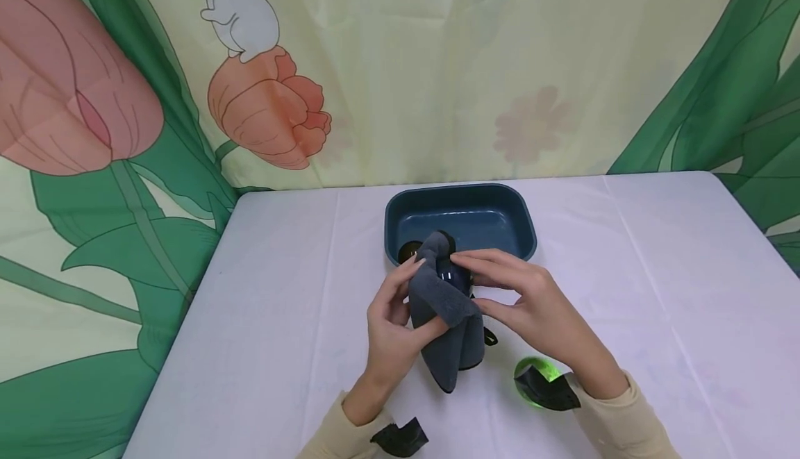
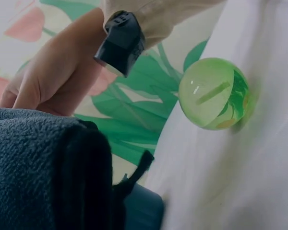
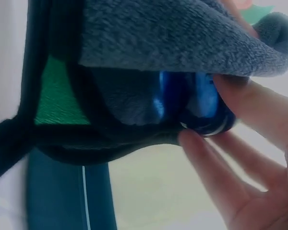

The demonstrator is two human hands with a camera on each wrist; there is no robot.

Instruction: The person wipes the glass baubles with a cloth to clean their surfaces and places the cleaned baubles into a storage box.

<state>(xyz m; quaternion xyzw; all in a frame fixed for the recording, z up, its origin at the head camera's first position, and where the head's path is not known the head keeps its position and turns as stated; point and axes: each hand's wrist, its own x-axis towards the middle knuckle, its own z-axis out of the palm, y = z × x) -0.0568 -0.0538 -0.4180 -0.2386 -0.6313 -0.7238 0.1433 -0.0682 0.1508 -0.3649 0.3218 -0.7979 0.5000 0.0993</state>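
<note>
A dark grey plush cloth (image 1: 437, 296) with black edging hangs in my left hand (image 1: 400, 323), its fingers and thumb curled round the folds. A shiny dark blue rounded object (image 3: 204, 105) lies partly inside the fold; the cloth hides the rest of it. With thumb and fingertips, my right hand (image 1: 525, 289) pinches this object from the right side, close to the cloth's edge. A black loop (image 1: 490, 336) sticks out at the cloth's lower right. In the right wrist view, a green patch (image 3: 62, 93) shows inside the black edging.
Behind the hands stands a dark blue rectangular tray (image 1: 462, 192). A dark round thing (image 1: 409, 249) shows at its near left corner. A clear green ball (image 2: 213, 93) rests on the white-covered table (image 1: 269, 320), near the right wrist. A patterned curtain (image 1: 437, 98) hangs behind.
</note>
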